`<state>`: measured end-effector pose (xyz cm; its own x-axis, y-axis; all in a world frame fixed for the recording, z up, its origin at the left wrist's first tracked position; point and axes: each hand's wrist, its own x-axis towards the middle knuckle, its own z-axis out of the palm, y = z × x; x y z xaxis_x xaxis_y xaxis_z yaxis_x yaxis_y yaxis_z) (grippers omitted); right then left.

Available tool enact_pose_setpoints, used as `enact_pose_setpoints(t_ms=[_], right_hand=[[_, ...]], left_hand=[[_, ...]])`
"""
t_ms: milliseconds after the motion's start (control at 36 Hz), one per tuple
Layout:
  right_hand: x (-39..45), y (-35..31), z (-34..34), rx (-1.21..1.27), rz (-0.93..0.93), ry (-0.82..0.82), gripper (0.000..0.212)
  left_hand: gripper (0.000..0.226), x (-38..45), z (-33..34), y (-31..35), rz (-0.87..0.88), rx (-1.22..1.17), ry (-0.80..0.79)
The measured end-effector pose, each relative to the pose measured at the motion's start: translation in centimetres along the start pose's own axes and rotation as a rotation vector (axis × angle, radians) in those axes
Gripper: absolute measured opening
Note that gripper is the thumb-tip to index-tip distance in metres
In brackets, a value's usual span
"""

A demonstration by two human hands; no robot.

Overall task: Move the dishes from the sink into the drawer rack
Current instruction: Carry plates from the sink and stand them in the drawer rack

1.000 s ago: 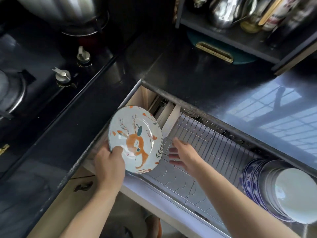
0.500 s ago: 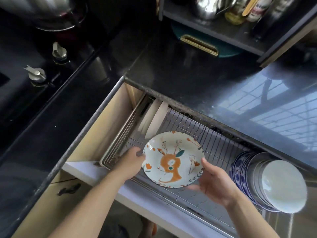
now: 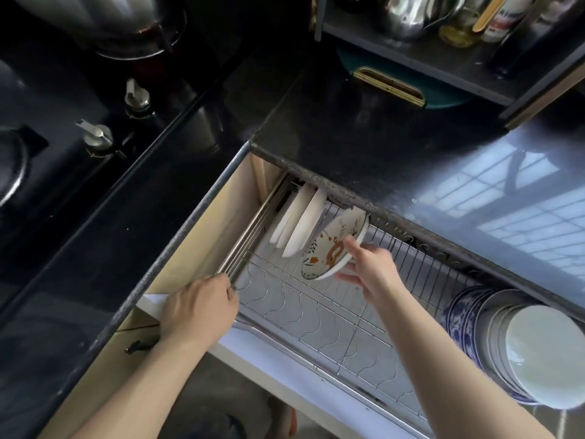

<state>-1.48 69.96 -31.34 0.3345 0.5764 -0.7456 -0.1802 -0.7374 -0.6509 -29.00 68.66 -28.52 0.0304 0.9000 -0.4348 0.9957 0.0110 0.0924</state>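
The right hand (image 3: 368,264) is holding a plate with an orange deer pattern (image 3: 332,247) by its lower right edge, the thumb lying on the painted face and the other fingers curling under the rim. The plate is standing tilted on its edge over the wire drawer rack (image 3: 316,308), at the back left part of it, and its top edge is reaching up just under the lip of the dark countertop (image 3: 364,147); whether its bottom edge is already sitting between the wires, I cannot tell. Just to the left of it, two white plates (image 3: 300,224) are leaning in the rack slots, so the patterned plate is being placed close beside them, with only a narrow gap. The left hand (image 3: 199,307) is resting on the front left corner of the rack, its fingers curled over the metal rail (image 3: 245,240) there, well apart from the right hand. At the far right of the rack, a row of dishes is standing on edge: blue patterned plates (image 3: 457,318) and then white plates (image 3: 544,356) in front of them. Between these and the deer plate, the rack wires are lying bare. Behind the drawer, a teal container with a gold handle (image 3: 389,83) is sitting on the countertop under a dark shelf (image 3: 421,58) carrying a steel kettle (image 3: 408,14) and bottles (image 3: 493,17). To the left, two stove knobs (image 3: 95,137) are showing on the black hob.
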Motion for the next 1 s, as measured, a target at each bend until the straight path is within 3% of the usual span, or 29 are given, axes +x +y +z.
enact_pose_setpoints(t_ms=[500,750,889,1000], right_hand=[[3.9,-1.9,5.9,-0.149,-0.036,0.098,0.052],[4.0,-0.5,6.9,-0.229,-0.062,0.166,0.056],[3.6,0.5,7.6,-0.267,-0.105,0.169,0.045],[3.8,0.8,7.9,-0.269,-0.114,0.179,0.058]], left_hand=[[0.023,-0.4,0.2,0.1,-0.016,0.029,0.050],[0.024,-0.3,0.4,0.2,-0.003,0.049,0.061],[0.023,-0.1,0.6,0.2,-0.010,0.052,0.061],[0.022,-0.2,0.5,0.5,-0.018,0.056,0.052]])
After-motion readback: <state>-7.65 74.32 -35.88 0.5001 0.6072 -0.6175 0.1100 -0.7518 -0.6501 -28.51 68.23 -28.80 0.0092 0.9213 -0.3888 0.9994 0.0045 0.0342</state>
